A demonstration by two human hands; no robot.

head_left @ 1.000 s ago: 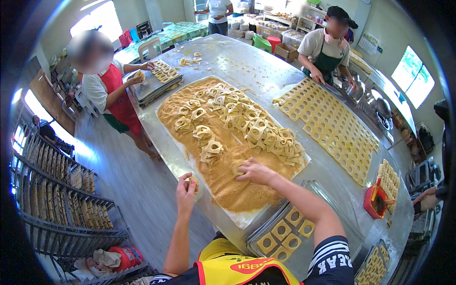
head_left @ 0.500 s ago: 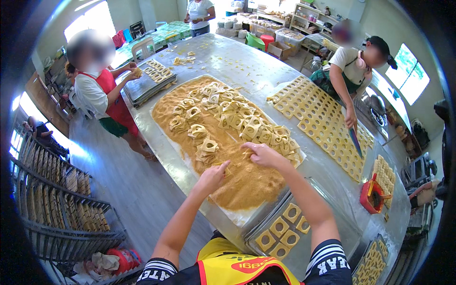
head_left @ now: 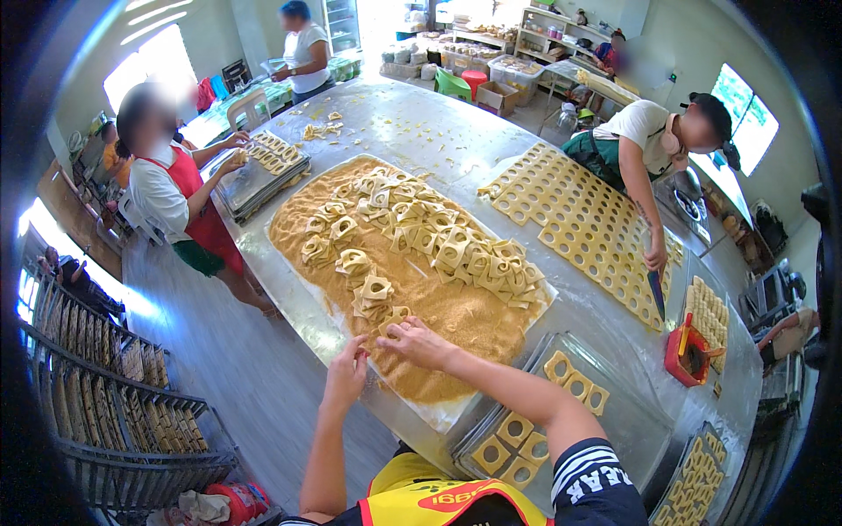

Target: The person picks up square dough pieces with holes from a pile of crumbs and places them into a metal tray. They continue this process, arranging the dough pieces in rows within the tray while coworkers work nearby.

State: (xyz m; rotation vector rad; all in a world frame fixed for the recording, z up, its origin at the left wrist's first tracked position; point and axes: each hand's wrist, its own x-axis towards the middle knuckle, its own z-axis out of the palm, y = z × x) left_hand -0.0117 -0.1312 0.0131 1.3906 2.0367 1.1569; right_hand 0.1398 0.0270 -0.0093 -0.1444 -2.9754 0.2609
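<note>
Left hand [head_left: 348,373] and right hand [head_left: 419,342], fingers pinched together on a dough piece [head_left: 392,321] over the crumbs [head_left: 456,320]; tray [head_left: 614,412] beside.

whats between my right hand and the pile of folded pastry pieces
In the head view, only brown crumbs lie between the right hand and the pile of folded pastry pieces.

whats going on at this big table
A person's left hand and right hand meet at the near edge of a bed of brown crumbs, fingering a square dough ring. More rings lie piled on the crumbs. Coated ones sit on a tray to the right. Two co-workers handle dough nearby.
</note>
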